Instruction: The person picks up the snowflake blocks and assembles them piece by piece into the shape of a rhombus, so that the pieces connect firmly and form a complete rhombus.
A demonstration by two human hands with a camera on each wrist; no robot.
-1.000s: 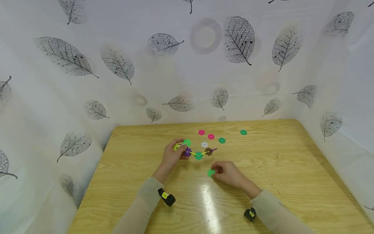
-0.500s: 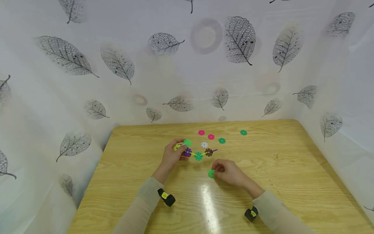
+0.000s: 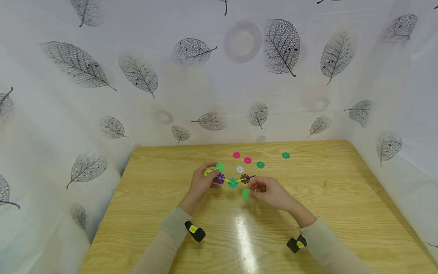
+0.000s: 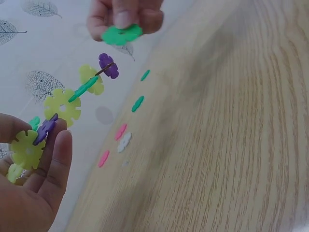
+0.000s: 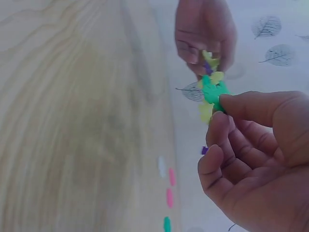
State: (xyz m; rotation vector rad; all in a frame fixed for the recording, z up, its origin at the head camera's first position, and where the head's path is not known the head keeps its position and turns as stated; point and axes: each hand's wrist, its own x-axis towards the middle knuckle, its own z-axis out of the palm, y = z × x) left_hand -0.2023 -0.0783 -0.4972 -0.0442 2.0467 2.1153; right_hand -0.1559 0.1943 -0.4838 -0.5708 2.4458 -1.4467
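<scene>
My left hand (image 3: 201, 179) holds one end of a chain of interlocking flower-shaped plastic discs (image 3: 232, 183). Yellow, purple, green and brown discs are slotted together edge to edge, and the free end points to the right, above the table. In the left wrist view, the fingers curl around a yellow disc (image 4: 27, 149) and a purple disc (image 4: 46, 130). Between thumb and fingers, my right hand (image 3: 272, 194) pinches a single bright green disc (image 3: 246, 194). That disc is in the air, just nearer to me than the chain's free end and apart from it.
Behind the chain, loose discs lie flat on the wooden table (image 3: 154, 213): two pink discs (image 3: 248, 160), a white disc (image 3: 240, 169) and two dark green discs (image 3: 261, 164). A leaf-patterned white curtain (image 3: 219, 95) surrounds the table's back and sides.
My right hand has moved away from me, toward the chain's free end, carrying the green disc. The left hand and its chain have stayed nearly still.
</scene>
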